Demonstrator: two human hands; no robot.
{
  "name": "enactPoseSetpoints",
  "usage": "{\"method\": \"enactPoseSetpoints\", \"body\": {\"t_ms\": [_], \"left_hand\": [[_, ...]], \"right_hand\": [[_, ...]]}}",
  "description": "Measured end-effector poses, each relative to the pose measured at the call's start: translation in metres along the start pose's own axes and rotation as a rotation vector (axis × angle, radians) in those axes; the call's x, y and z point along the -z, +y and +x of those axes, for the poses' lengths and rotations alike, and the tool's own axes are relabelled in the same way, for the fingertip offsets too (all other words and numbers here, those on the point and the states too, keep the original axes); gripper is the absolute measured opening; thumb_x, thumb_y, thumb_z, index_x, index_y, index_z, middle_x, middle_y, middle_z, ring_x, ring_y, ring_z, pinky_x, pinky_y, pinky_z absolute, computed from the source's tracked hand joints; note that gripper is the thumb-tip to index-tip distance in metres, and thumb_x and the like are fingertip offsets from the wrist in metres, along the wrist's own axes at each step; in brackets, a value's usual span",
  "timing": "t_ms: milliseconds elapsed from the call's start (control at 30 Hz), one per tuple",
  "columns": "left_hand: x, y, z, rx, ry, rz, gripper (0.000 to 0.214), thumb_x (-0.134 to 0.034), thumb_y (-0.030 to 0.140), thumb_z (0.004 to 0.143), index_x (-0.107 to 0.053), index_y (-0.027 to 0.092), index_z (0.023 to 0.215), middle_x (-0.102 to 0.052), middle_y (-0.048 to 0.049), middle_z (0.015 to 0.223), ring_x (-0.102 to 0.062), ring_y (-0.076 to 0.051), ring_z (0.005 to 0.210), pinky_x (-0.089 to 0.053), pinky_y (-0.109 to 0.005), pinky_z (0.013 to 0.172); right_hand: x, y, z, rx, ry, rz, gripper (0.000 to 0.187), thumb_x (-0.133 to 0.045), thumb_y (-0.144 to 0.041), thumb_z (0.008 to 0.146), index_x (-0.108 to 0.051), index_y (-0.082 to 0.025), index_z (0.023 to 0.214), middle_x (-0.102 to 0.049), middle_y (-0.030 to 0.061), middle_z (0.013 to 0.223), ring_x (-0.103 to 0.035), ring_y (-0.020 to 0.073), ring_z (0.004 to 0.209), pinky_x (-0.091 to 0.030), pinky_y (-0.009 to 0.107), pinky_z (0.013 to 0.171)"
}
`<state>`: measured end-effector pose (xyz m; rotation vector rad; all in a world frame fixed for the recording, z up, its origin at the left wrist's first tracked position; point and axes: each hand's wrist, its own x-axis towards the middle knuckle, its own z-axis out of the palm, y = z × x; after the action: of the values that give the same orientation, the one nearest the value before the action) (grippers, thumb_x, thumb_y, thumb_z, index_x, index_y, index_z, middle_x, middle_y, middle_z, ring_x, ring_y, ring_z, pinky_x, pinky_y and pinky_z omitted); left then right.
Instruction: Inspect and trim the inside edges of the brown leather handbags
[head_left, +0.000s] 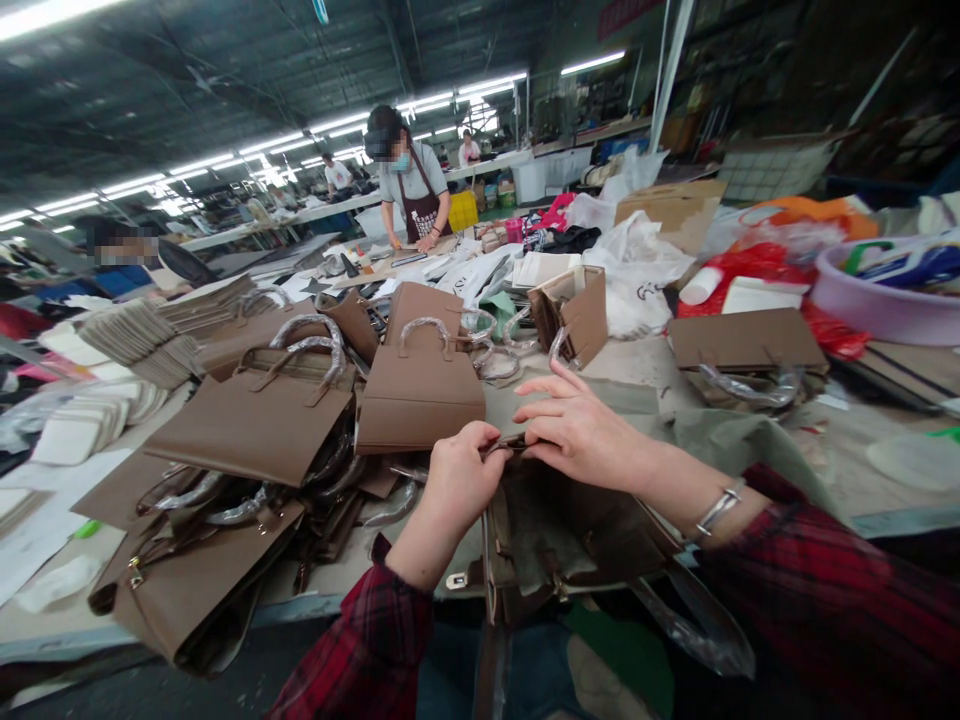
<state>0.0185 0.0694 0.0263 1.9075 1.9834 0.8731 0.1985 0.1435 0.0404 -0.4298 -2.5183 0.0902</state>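
A brown handbag (585, 530) lies open at the table's front edge, its greenish lining showing and a plastic-wrapped handle hanging down over the edge. My left hand (466, 475) pinches the bag's far edge between thumb and fingers. Close beside it, my right hand (577, 425) grips the same edge, thumb hidden underneath and some fingers raised. A small metal clasp piece (457, 580) sticks out at the bag's left side. What lies exactly between the fingertips is too small to make out.
Several brown handbags with plastic-wrapped handles are piled at left (262, 410); one more bag (750, 340) lies at right. A purple basin (855, 295) and white plastic bags (637, 265) stand farther back. A co-worker in an apron (420, 190) works across the table.
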Motion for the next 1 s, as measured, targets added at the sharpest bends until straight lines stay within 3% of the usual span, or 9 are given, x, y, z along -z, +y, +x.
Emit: {"method": "enactPoseSetpoints", "body": {"t_ms": [100, 233, 533, 1000], "left_hand": [[0.000, -0.001, 0.000, -0.011, 0.001, 0.016, 0.008, -0.064, 0.019, 0.076, -0.068, 0.021, 0.083, -0.071, 0.0013, 0.077, -0.065, -0.014, 0.071, -0.045, -0.023, 0.068], [0.001, -0.001, 0.002, -0.012, 0.000, 0.038, 0.006, -0.064, 0.020, 0.076, -0.068, 0.021, 0.081, -0.071, 0.0014, 0.077, -0.063, -0.014, 0.072, -0.043, -0.023, 0.068], [0.001, 0.007, 0.002, 0.004, -0.019, 0.019, 0.008, -0.063, 0.017, 0.075, -0.067, 0.020, 0.081, -0.070, 0.0016, 0.077, -0.063, -0.013, 0.071, -0.043, -0.022, 0.067], [0.004, 0.007, 0.003, -0.020, -0.037, 0.020, 0.010, -0.066, 0.018, 0.078, -0.073, 0.021, 0.083, -0.074, -0.0006, 0.084, -0.067, -0.016, 0.077, -0.047, -0.024, 0.073]], "right_hand": [[-0.001, 0.001, -0.002, 0.007, 0.052, 0.061, 0.013, -0.065, -0.013, 0.077, -0.059, -0.021, 0.068, -0.070, 0.0003, 0.096, -0.048, 0.0239, 0.119, -0.016, 0.058, 0.111], [0.005, -0.002, -0.004, -0.058, 0.218, 0.156, 0.015, -0.068, -0.018, 0.076, -0.054, -0.021, 0.071, -0.068, 0.0035, 0.103, -0.048, 0.0245, 0.119, -0.032, 0.053, 0.105], [0.007, -0.017, -0.002, -0.099, 0.030, -0.071, 0.005, -0.066, -0.017, 0.079, -0.067, -0.021, 0.077, -0.067, 0.0018, 0.104, -0.042, 0.0266, 0.123, -0.012, 0.058, 0.112], [-0.002, -0.009, 0.001, -0.103, 0.001, -0.054, 0.016, -0.056, -0.014, 0.086, -0.067, -0.022, 0.077, -0.067, -0.0003, 0.100, -0.043, 0.0245, 0.118, -0.016, 0.058, 0.109]]}}
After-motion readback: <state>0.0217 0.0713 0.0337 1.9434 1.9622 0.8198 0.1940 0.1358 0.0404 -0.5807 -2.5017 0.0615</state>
